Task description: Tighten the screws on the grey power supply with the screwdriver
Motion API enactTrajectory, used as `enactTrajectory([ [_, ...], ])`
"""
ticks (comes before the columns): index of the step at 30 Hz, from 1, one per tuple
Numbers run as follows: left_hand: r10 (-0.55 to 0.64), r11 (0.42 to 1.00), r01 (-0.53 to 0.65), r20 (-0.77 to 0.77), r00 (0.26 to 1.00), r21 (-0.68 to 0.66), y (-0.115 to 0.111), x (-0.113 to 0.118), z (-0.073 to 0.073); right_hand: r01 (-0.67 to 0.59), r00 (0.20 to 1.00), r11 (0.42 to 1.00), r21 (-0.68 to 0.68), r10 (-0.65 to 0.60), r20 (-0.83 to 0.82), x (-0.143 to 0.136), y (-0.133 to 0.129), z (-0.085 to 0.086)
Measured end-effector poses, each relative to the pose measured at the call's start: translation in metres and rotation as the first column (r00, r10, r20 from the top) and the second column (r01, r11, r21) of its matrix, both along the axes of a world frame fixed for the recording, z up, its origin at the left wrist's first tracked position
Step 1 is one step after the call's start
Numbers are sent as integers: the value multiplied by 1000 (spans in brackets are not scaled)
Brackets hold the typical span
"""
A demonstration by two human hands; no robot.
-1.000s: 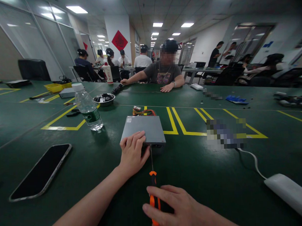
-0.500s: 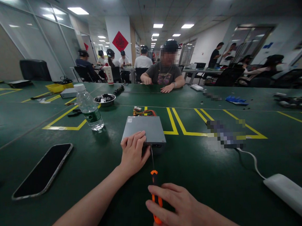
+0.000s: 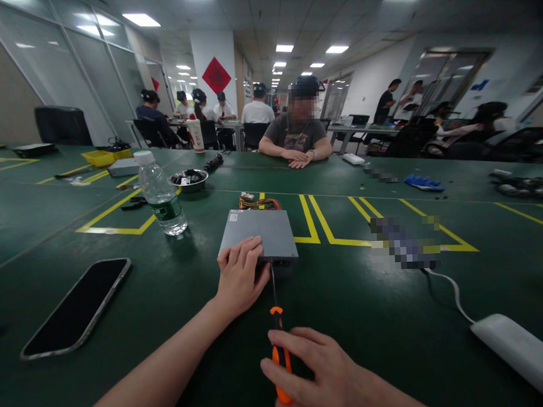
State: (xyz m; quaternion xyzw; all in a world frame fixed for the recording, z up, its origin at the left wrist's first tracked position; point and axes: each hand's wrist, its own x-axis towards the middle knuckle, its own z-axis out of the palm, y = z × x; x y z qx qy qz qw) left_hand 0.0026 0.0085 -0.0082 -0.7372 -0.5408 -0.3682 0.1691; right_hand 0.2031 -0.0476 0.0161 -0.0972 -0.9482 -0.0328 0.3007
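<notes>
A grey metal computer power supply lies flat on the green table, its bundle of coloured cables at the far side. My left hand grips its near left corner, fingers on the lid and thumb against the near side. In my right hand is an orange and black screwdriver, held by the handle. Its thin shaft points away from me, and the tip meets the near side of the power supply, close to my left thumb. The exact spot at the tip is too small to make out.
A water bottle and a phone are on the left. Behind the bottle stands a metal bowl of small parts. A white power strip with a cable lies right. Across the table sits a person.
The person opposite has brought one hand down onto the other. My fingers on the screwdriver have shifted slightly; the power supply and my left hand stay in place.
</notes>
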Motion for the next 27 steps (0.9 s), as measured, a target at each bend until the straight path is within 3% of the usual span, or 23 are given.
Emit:
enactTrajectory([
  [11, 2, 1000, -2, -1, 1000, -13, -1, 1, 3, 12, 999, 999, -35, -13, -37, 2, 0, -9],
  [19, 12, 1000, -12, -16, 1000, -5, -2, 1, 3, 2, 997, 996, 94, 5, -73, 26, 0, -3],
  [27, 13, 1000, -13, -19, 1000, 0, -2, 0, 2, 33, 997, 991, 132, -23, -79, 34, 6, -5],
])
